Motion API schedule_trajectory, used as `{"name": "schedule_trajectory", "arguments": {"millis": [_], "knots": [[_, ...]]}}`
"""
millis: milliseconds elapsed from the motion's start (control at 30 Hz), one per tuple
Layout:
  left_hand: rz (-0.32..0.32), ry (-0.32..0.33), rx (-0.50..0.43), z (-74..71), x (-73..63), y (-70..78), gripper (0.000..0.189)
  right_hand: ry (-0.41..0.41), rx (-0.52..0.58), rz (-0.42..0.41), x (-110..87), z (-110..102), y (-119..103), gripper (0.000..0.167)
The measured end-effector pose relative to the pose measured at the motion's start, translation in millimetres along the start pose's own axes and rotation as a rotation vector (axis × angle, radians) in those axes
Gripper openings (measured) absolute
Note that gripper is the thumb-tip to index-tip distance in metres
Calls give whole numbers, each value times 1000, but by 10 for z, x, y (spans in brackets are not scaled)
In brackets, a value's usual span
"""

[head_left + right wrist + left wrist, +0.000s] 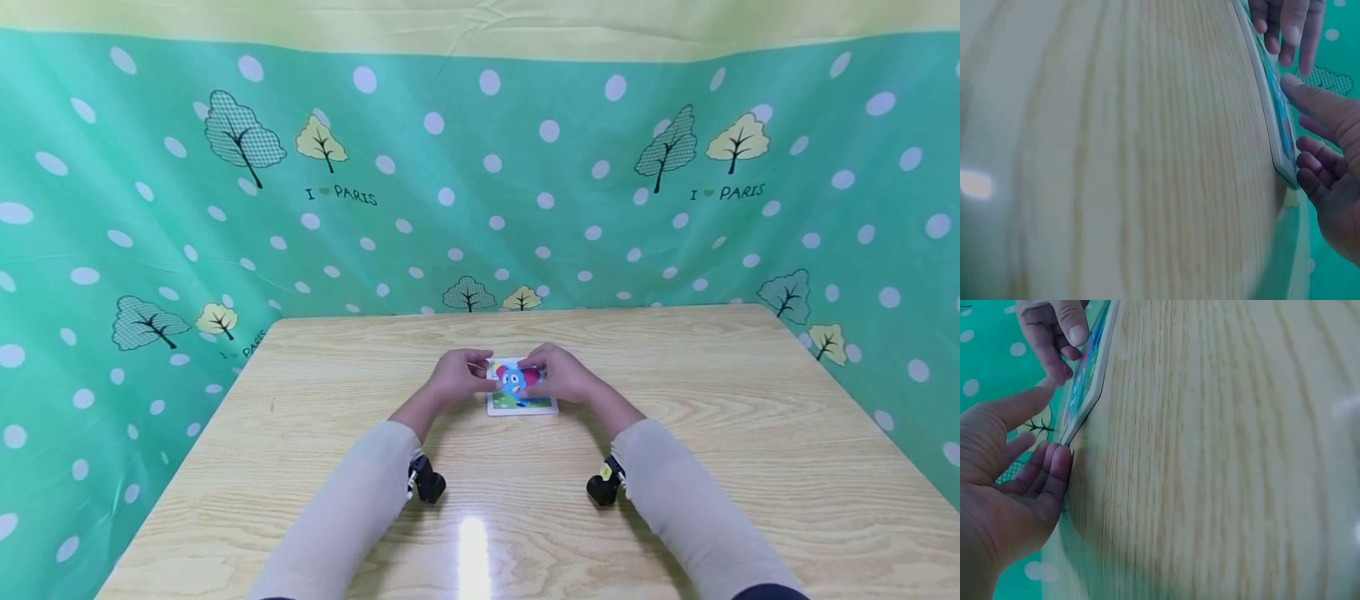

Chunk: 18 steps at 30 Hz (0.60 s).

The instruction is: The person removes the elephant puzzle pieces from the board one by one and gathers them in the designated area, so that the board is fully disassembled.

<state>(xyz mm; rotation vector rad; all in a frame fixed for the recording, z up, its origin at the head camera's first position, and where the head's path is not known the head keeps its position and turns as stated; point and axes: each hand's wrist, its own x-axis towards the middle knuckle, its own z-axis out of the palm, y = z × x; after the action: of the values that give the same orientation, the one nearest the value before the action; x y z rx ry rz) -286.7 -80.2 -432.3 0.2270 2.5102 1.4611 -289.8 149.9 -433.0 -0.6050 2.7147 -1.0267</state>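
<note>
A small picture board [522,411] with a pale rim lies flat on the table, showing a blue cartoon elephant [512,382] with pink ears over a green ground. My left hand [454,377] is at its left side, fingertips right at the rim and thumb reaching over the picture. From the right, my right hand [566,377] reaches over the other side; its thumb [1310,100] overlaps the picture in the right wrist view, while the other fingers are loosely bent by the board's edge. Both hands partly cover the picture.
The light wooden table [300,467] extends on all sides of the board. Behind it hangs a green dotted cloth [420,200] printed with trees. Each sleeve carries a black wrist camera [428,481]. A bright light reflection shows near the front.
</note>
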Motion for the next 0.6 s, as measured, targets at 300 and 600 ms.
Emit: {"name": "schedule_trajectory", "arguments": {"millis": [300, 600], "knots": [[-60, 9, 79, -5, 57, -9, 58, -14, -94, 11, 32, 99, -75, 64], [-41, -13, 160, -29, 93, -4, 55, 48, -108, 47, 46, 177, -119, 64]]}}
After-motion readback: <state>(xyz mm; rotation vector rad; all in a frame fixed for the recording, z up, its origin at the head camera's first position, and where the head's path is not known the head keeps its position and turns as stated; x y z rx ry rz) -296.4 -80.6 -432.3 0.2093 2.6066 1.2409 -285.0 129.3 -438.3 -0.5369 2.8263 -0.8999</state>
